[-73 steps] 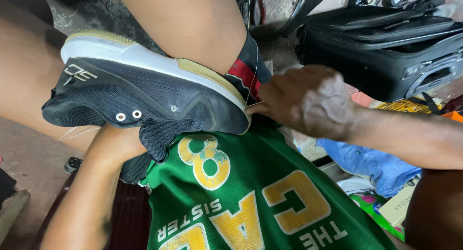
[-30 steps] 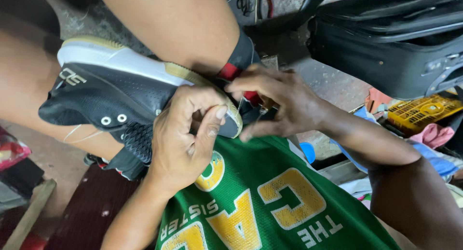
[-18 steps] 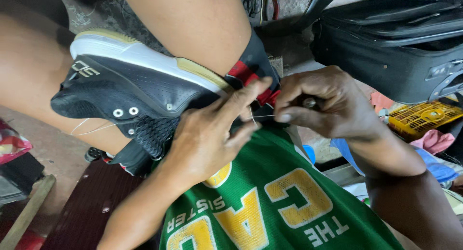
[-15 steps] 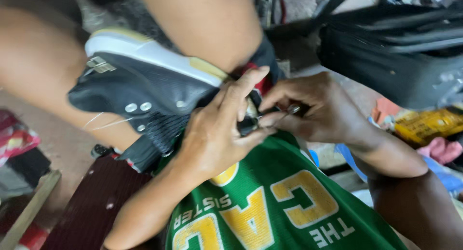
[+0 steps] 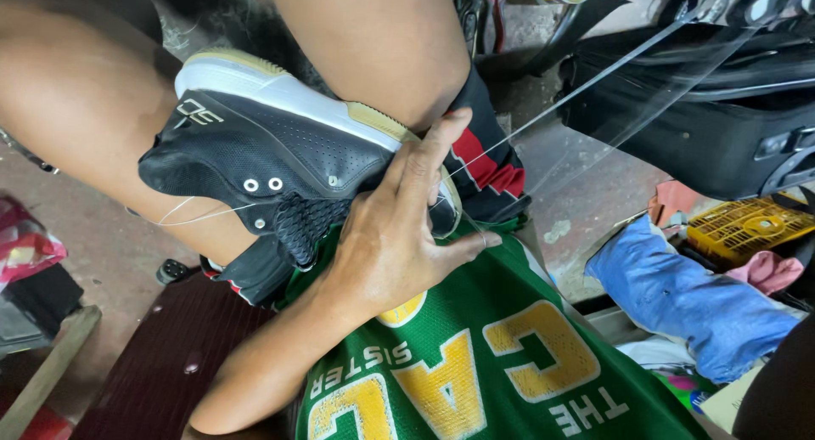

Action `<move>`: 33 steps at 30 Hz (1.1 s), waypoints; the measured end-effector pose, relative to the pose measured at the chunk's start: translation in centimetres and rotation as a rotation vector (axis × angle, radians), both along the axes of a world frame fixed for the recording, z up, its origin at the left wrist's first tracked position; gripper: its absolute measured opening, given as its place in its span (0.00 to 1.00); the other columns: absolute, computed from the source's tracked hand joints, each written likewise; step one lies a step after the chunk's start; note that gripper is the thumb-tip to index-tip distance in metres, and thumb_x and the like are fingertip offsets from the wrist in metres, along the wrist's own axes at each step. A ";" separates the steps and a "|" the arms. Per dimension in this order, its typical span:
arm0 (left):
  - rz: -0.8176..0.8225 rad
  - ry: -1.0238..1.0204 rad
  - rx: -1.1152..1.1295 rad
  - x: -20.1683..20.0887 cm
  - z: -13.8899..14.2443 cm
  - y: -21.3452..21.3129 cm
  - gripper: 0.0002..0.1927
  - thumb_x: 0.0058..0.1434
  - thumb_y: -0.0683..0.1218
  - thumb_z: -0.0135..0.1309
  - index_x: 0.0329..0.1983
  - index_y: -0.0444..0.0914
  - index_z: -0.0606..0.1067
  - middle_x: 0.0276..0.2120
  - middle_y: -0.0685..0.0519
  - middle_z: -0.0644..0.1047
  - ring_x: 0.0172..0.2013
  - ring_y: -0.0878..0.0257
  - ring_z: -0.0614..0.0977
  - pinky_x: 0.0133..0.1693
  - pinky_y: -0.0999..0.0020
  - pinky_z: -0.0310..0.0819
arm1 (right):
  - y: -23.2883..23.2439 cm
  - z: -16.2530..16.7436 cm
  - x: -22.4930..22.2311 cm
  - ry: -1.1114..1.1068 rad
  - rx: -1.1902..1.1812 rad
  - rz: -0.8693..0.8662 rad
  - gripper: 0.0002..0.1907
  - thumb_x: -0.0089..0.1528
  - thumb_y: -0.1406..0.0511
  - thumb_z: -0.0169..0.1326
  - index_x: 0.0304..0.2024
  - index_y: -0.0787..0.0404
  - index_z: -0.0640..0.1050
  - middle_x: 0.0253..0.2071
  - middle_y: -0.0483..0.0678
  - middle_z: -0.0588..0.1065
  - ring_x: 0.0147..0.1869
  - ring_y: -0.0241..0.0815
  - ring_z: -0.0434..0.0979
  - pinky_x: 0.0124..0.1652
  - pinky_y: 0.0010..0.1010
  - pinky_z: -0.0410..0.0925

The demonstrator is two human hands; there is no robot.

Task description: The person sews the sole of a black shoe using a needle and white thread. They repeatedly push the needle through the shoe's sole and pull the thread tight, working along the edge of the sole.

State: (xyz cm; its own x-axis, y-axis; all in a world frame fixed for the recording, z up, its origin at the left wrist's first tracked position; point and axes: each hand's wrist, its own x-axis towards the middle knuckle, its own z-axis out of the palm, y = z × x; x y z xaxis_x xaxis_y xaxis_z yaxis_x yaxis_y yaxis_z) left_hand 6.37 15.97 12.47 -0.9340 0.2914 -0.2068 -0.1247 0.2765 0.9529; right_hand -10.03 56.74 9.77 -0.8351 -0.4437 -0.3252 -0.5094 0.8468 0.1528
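Left hand (image 5: 395,236) fingers (image 5: 422,164) spread flat, pinning the black sneaker (image 5: 280,160); taut thread (image 5: 586,79) runs up-right from the fingertips; right hand unseen.

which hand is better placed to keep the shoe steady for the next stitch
Left. The left hand already lies flat on the black shoe at its heel end, where the taut thread leaves it. The right hand is out of view, probably pulling that thread.

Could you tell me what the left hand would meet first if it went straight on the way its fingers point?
The left hand already lies on the black shoe; straight on it would probably meet the bare leg just above.
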 end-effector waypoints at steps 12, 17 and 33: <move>0.005 -0.060 -0.041 -0.5 0.5 0.7 0.58 0.52 0.53 0.75 0.77 0.41 0.50 0.53 0.45 0.75 0.26 0.61 0.81 0.30 0.67 0.82 | -9.4 0.9 9.8 -0.445 -0.529 -0.117 0.11 0.63 0.72 0.56 0.48 0.60 0.76 0.47 0.54 0.78 0.37 0.49 0.79 0.34 0.35 0.70; 0.040 0.046 -0.013 -0.4 0.3 0.8 0.56 0.53 0.51 0.73 0.76 0.41 0.49 0.53 0.42 0.74 0.36 0.57 0.83 0.33 0.66 0.82 | -11.8 -0.2 15.9 -0.516 -0.859 -0.064 0.20 0.62 0.73 0.55 0.56 0.62 0.70 0.39 0.56 0.79 0.37 0.53 0.82 0.41 0.39 0.73; 0.480 0.157 -0.581 4.4 0.0 -8.7 0.05 0.71 0.37 0.49 0.46 0.34 0.75 0.37 0.46 0.77 0.37 0.55 0.81 0.43 0.67 0.76 | -13.9 3.3 14.0 -1.045 -1.413 -0.691 0.25 0.62 0.70 0.56 0.61 0.62 0.67 0.45 0.46 0.69 0.40 0.30 0.66 0.39 0.22 0.59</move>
State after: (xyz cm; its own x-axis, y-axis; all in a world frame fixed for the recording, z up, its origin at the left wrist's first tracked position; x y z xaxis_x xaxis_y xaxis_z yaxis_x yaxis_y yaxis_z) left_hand 10.74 7.29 12.43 -0.9618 -0.2679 -0.0569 -0.2322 0.6876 0.6880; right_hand 4.00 42.81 13.09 -0.6941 -0.5206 -0.4972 0.5138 0.1255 -0.8487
